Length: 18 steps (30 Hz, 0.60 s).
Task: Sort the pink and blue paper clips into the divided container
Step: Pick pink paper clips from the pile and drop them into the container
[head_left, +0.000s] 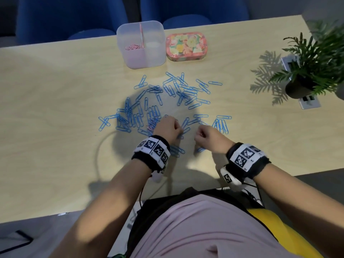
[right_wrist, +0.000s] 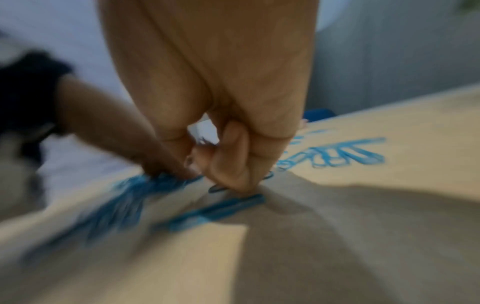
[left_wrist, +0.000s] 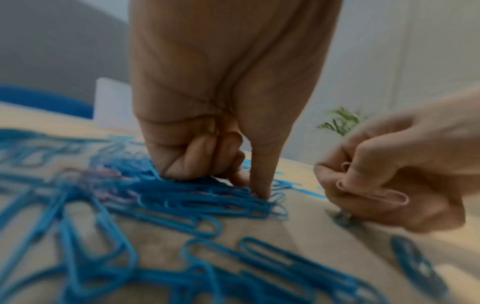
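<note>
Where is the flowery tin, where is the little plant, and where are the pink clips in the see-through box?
flowery tin (head_left: 186, 46), head view, middle of its lid.
little plant (head_left: 316, 58), head view, on its green fronds.
pink clips (head_left: 133, 47), head view, on the heap in the box's left compartment.

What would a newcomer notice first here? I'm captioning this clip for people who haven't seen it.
The sprawl of blue paper clips across the middle of the wooden table, with the left hand and right hand picking at its near edge. Behind it stands the divided container, pink paper clips in its left compartment only.
</note>
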{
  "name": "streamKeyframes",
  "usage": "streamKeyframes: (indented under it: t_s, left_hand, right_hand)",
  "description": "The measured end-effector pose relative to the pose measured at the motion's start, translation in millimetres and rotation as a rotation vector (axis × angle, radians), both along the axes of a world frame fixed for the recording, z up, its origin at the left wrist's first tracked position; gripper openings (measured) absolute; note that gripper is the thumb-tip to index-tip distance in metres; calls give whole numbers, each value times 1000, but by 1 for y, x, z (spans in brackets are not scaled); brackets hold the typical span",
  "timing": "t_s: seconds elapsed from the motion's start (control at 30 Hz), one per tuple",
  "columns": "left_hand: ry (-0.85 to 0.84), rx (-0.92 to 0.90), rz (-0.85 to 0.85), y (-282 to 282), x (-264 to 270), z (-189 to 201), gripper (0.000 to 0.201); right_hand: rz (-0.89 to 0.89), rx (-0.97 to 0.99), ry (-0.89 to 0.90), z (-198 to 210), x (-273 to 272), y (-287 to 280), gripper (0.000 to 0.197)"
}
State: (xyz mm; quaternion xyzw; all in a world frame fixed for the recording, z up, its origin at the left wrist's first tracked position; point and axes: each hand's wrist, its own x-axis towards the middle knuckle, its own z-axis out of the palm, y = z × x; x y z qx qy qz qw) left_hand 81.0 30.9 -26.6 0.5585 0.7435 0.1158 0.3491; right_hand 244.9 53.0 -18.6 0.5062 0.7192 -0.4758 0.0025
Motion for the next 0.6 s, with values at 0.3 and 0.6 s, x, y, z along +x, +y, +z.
streamKeyframes:
  t_s: [0.3, 0.6]
  left_hand:
    - [-749, 139, 593, -7, -55, 26, 23]
    - [-1057, -46, 895, -24, -89, 26, 37]
  right_hand:
    - [-204, -72, 222, 10, -37, 40, 20]
    - [303, 373, -194, -5, -100, 14, 41]
